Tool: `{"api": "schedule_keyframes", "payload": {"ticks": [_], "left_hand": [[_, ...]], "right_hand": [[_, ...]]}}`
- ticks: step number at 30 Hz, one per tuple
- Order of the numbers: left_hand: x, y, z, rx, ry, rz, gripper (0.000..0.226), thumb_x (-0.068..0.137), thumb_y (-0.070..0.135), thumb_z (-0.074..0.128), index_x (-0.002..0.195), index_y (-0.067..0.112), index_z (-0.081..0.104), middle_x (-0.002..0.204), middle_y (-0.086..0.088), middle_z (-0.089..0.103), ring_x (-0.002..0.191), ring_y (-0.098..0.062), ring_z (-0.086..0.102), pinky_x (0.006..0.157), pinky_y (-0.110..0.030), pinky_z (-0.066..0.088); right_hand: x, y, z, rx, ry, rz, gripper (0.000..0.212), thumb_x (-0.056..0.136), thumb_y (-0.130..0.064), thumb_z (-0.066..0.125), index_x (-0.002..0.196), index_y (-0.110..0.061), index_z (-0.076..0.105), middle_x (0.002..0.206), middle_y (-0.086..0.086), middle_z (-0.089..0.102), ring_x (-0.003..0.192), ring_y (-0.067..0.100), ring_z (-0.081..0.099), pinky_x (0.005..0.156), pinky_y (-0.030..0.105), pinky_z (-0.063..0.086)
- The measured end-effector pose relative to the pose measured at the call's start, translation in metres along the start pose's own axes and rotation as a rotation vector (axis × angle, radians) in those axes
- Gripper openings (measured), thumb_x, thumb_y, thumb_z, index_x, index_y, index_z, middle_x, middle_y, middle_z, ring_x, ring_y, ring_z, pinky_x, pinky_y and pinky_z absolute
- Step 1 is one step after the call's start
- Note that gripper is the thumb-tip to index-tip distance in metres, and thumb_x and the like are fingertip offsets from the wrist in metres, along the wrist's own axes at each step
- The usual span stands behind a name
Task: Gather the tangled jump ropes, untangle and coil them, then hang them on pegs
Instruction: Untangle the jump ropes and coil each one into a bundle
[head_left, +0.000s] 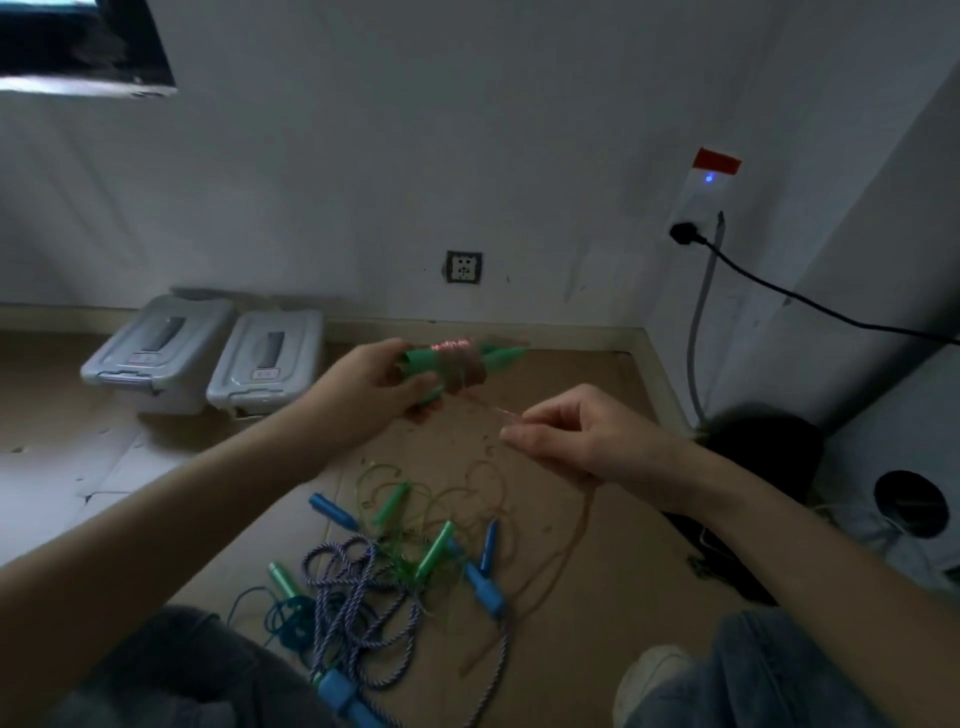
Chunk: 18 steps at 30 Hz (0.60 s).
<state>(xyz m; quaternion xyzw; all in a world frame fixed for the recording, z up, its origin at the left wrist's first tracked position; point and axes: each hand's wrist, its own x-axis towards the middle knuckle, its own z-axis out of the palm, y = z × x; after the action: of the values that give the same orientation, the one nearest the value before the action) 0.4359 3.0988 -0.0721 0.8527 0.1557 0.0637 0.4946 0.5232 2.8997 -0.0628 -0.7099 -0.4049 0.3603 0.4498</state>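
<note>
My left hand (371, 382) grips green handles (457, 361) w/ cord wound round; right hand (563, 434) pinches the thin cord (566, 540) taut for winding. Tangled ropes (395, 561) on floor at 6 o'clock.

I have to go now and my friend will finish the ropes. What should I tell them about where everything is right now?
Left hand: grips a pair of green handles with thin cord wound round them.
Right hand: pinches the loose end of that cord, pulled out toward the right.
On the floor between the knees: a tangled pile with a purple-white braided rope, green and blue handles, and thin green, blue and tan cords.
Done: one rope is nearly wound up.
Left: finish this wrap, untangle and coil the pile, hang everything. No pegs are in view.
</note>
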Motion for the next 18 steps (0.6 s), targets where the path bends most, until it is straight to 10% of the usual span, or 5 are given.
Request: {"api": "schedule_keyframes", "payload": {"ticks": [9, 18], "left_hand": [[-0.021, 0.002, 0.032, 0.491, -0.305, 0.195, 0.019, 0.089, 0.023, 0.056, 0.079, 0.036, 0.045, 0.072, 0.012, 0.059, 0.065, 0.004, 0.060, 0.059, -0.011, 0.049], [-0.030, 0.025, -0.001, -0.057, -0.751, 0.240, 0.018, 0.087, 0.020, 0.053, 0.103, 0.017, 0.062, 0.085, 0.006, 0.068, 0.074, -0.007, 0.064, 0.066, -0.018, 0.050]], "right_hand": [[0.002, -0.002, -0.010, -0.297, 0.154, -0.043, 0.044, 0.092, -0.030, 0.054, 0.049, -0.023, 0.052, 0.044, -0.011, 0.041, 0.040, 0.001, 0.036, 0.046, 0.016, 0.030], [0.007, 0.008, -0.011, -0.109, 0.056, -0.040, 0.049, 0.085, -0.043, 0.061, 0.066, 0.003, 0.061, 0.056, 0.014, 0.052, 0.051, 0.018, 0.046, 0.047, 0.021, 0.037]]}}
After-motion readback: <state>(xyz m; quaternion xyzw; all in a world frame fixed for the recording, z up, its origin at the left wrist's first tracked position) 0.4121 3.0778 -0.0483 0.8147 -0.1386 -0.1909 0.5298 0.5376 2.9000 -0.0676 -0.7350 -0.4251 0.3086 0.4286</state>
